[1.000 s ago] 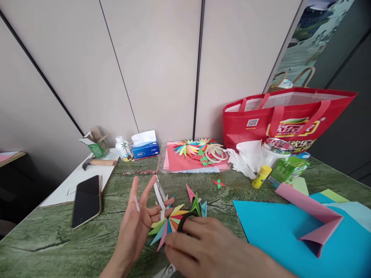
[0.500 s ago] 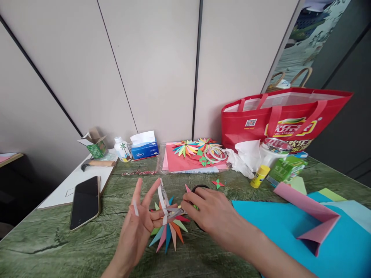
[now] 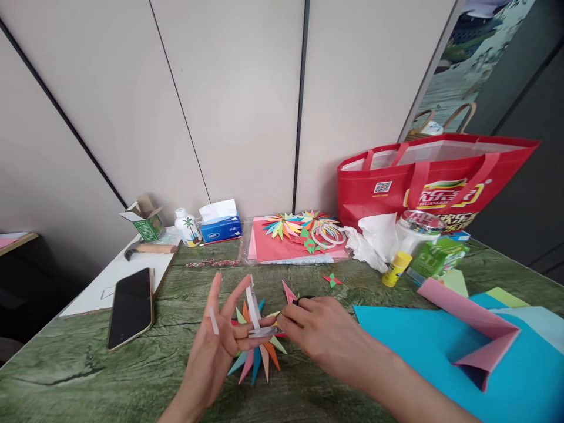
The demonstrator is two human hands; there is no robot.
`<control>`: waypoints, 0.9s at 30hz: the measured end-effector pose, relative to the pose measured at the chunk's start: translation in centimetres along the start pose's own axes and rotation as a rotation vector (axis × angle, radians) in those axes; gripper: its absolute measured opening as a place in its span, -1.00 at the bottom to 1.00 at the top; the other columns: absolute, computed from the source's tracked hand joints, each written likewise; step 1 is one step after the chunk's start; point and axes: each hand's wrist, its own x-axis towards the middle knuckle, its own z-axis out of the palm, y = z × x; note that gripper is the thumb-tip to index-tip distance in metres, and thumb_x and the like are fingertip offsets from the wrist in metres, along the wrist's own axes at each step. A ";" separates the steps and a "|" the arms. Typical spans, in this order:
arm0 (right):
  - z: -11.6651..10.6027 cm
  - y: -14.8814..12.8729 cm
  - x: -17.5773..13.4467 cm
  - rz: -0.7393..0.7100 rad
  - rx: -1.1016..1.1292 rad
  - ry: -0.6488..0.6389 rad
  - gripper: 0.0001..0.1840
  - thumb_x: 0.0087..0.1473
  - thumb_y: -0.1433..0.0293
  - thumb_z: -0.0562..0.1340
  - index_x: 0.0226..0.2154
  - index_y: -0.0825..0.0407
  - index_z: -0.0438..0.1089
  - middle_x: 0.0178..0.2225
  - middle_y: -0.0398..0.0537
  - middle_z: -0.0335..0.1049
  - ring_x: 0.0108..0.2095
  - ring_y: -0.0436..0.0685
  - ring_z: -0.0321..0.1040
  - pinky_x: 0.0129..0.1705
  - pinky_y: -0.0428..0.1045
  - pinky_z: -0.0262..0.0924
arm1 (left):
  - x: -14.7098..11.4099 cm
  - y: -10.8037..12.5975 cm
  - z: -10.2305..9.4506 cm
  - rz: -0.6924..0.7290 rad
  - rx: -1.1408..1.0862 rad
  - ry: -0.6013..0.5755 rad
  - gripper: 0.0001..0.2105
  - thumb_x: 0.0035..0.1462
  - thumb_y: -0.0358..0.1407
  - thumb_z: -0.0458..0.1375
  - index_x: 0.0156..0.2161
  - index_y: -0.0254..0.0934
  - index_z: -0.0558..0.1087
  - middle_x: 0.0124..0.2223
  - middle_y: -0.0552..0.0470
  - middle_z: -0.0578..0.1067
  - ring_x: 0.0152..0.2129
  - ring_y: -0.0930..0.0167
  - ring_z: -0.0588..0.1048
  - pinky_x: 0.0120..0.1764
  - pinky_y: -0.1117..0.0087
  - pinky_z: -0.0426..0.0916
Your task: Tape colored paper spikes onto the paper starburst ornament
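Observation:
My left hand [image 3: 215,343] is turned palm up, fingers apart, and holds a strip of white tape [image 3: 253,305] that runs from a raised fingertip down to the lower fingers. A short white tape piece [image 3: 214,321] sticks to its thumb. My right hand [image 3: 324,329] grips scissors; their blades [image 3: 267,332] lie at the lower end of the strip, by the left fingers. Most of the scissors' handle is hidden in my grip. Beneath both hands, a many-pointed star of coloured paper [image 3: 257,359] lies on the table, partly covered. A pink paper point [image 3: 288,292] shows behind my right hand.
Blue paper [image 3: 396,335] and a folded pink sheet [image 3: 469,314] lie at right. Behind stand a yellow glue stick [image 3: 396,269] and a red bag [image 3: 374,202]. Paper stars [image 3: 283,225] and tape rolls [image 3: 328,235] sit at the back. A phone [image 3: 131,308] lies left.
The scissors' blades have shifted lower and lie flatter across the strip's lower end. My right hand has moved slightly downward; the left has moved slightly right, still holding the tape.

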 end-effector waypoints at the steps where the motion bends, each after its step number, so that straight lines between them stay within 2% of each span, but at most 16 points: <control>1: 0.0 0.0 0.0 -0.006 0.006 -0.020 -0.89 0.06 0.50 0.13 -0.29 0.07 0.28 -0.40 -0.11 0.35 -0.48 0.06 0.24 -0.58 -0.01 -0.18 | 0.0 0.0 0.0 0.003 0.016 0.000 -0.31 -0.01 0.06 0.02 0.19 0.27 -0.21 0.30 -0.06 -0.08 -0.25 0.15 0.52 -0.25 0.06 0.42; 5: 0.1 0.0 0.0 -0.015 0.012 -0.046 -0.91 0.06 0.53 0.12 -0.33 0.07 0.26 -0.40 -0.12 0.34 -0.51 0.05 0.21 -0.59 -0.01 -0.22 | -0.1 0.0 0.0 0.023 0.063 0.014 -0.29 -0.03 0.07 0.03 0.19 0.26 -0.22 0.30 -0.06 -0.07 -0.25 0.14 0.52 -0.26 0.09 0.42; 8: -0.2 -0.2 0.1 0.013 0.008 -0.019 -0.90 0.05 0.53 0.12 -0.33 0.05 0.25 -0.39 -0.12 0.31 -0.46 0.07 0.21 -0.53 -0.02 -0.13 | -0.2 0.1 0.1 0.035 0.062 0.027 -0.25 -0.06 0.08 0.06 0.19 0.26 -0.25 0.30 -0.07 -0.07 -0.24 0.13 0.52 -0.25 0.09 0.42; 11: -0.6 -0.3 0.3 0.022 -0.007 -0.024 -0.73 -0.10 0.55 0.21 -0.26 0.07 0.24 -0.33 -0.07 0.29 -0.36 0.13 0.20 -0.37 0.00 0.00 | -0.1 0.1 0.2 0.035 0.043 0.023 -0.25 -0.07 0.09 0.06 0.19 0.27 -0.24 0.31 -0.04 -0.10 -0.23 0.14 0.51 -0.23 0.09 0.41; 14: -0.6 -0.4 0.5 0.004 -0.028 -0.040 -0.59 -0.21 0.58 0.24 -0.21 0.11 0.23 -0.27 -0.02 0.26 -0.29 0.17 0.17 -0.22 0.04 0.03 | 0.0 -0.2 0.0 0.049 0.046 0.025 -0.22 -0.10 0.10 0.08 0.19 0.27 -0.25 0.31 -0.04 -0.11 -0.23 0.15 0.51 -0.21 0.11 0.41; 19: -0.7 -0.4 0.4 0.048 -0.015 -0.065 -0.67 -0.18 0.60 0.19 -0.26 0.10 0.23 -0.25 0.00 0.26 -0.28 0.16 0.18 -0.21 0.05 0.04 | 0.0 -1.0 -0.8 0.192 0.222 0.042 -0.19 -0.09 0.07 0.10 0.21 0.20 -0.28 0.30 -0.09 -0.09 -0.17 0.13 0.48 -0.18 0.10 0.40; 23: -1.5 0.6 0.1 0.183 0.072 -0.154 -0.63 -0.18 0.64 0.16 -0.24 0.08 0.24 -0.23 0.00 0.27 -0.23 0.17 0.20 -0.19 0.04 0.06 | 0.2 -1.1 -1.6 0.254 0.298 0.005 -0.23 -0.03 0.07 0.02 0.21 0.18 -0.32 0.31 -0.10 -0.10 -0.16 0.15 0.47 -0.12 0.03 0.34; 27: -0.6 4.4 -0.7 0.484 0.049 -0.295 -0.58 -0.26 0.72 0.10 -0.26 0.12 0.28 -0.22 0.06 0.27 -0.19 0.22 0.25 -0.19 0.04 0.07 | 0.5 -0.8 -2.0 0.392 0.467 0.069 -0.33 0.10 -0.01 -0.06 0.22 0.11 -0.31 0.29 -0.10 -0.04 -0.08 0.18 0.42 -0.06 0.08 0.30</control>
